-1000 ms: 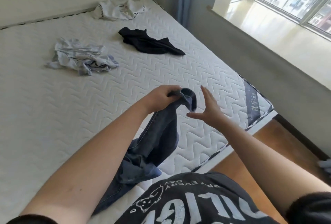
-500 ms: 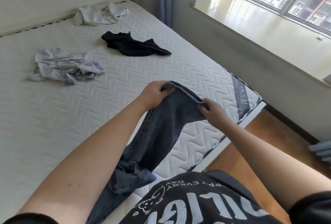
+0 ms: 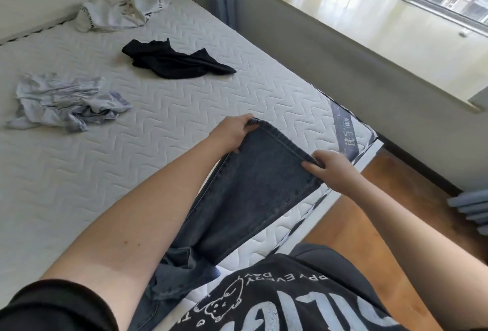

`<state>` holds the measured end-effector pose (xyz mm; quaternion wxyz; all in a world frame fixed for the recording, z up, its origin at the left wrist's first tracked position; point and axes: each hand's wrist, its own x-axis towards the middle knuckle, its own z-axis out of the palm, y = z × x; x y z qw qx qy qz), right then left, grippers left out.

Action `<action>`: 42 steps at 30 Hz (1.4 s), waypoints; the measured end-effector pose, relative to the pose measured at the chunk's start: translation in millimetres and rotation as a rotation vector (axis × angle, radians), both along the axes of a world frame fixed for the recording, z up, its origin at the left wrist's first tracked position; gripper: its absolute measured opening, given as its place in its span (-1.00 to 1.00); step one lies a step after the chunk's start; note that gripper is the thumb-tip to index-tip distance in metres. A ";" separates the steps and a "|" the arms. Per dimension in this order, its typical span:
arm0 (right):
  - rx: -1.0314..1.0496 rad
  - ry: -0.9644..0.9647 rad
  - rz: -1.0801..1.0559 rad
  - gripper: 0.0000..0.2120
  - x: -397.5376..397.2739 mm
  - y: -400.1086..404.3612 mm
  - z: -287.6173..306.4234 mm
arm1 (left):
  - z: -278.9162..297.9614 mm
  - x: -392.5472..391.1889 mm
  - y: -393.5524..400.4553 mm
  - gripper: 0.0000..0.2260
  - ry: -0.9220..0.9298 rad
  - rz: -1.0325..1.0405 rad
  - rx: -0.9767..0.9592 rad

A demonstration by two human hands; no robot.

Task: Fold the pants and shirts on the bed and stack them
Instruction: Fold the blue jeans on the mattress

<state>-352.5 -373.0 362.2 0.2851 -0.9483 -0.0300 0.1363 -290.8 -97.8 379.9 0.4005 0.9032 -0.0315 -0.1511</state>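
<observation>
Since a second ago the right hand (image 3: pixel 333 172), which hovered open beside the bunched cloth, has closed on the hem, and the leg of the jeans (image 3: pixel 253 193) is now drawn flat between both hands. Left hand (image 3: pixel 232 132) pinches the far corner of the hem with fingers curled under; the right pinches the near corner, so each grip holds denim.

What could go wrong: the rest of the jeans lies crumpled near the foot of the bed (image 3: pixel 184 108), partly hidden under the left forearm, and if it is lifted or laid down without a shake the twist there would be folded in as a lump. The right-hand corner hangs out past the mattress edge, so a loosened pinch could let heavy denim slide toward the wooden floor (image 3: pixel 396 211).

Denim is dark blue-grey, stiff, with a stitched hem and side seam. The mattress top is white, quilted in a zigzag pattern. Three more garments wait unfolded: a pale blue crumpled shirt (image 3: pixel 63 100), a limp black garment (image 3: pixel 174 62), and a white garment (image 3: pixel 116 14) with lettered trim, possibly a waistband.
</observation>
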 end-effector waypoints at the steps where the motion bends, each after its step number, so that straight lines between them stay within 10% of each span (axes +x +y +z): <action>1: -0.001 0.036 0.010 -0.67 8.4 -5.9 -5.8 | -6.8 7.8 -7.1 -0.76 0.043 -0.004 -0.012; 16: 0.050 0.427 -0.104 -0.88 129.1 -103.8 -151.0 | -151.5 148.6 -112.2 -0.79 0.193 -0.064 0.289; 21: 0.024 0.466 -0.128 -0.62 150.6 -120.0 -193.4 | -202.6 174.2 -138.2 -0.79 0.238 -0.058 0.328; 30: 0.052 0.509 -0.222 -0.91 194.9 -133.4 -246.3 | -246.4 209.3 -155.5 -0.74 0.255 0.058 0.288; 35: -0.047 0.664 -0.428 -0.56 193.6 -144.9 -274.9 | -234.7 198.2 -148.9 -0.51 0.190 0.008 0.245; 42: -0.096 0.820 -0.224 -0.59 140.9 -124.1 -277.6 | -243.5 93.2 -89.8 -0.57 0.305 0.108 0.313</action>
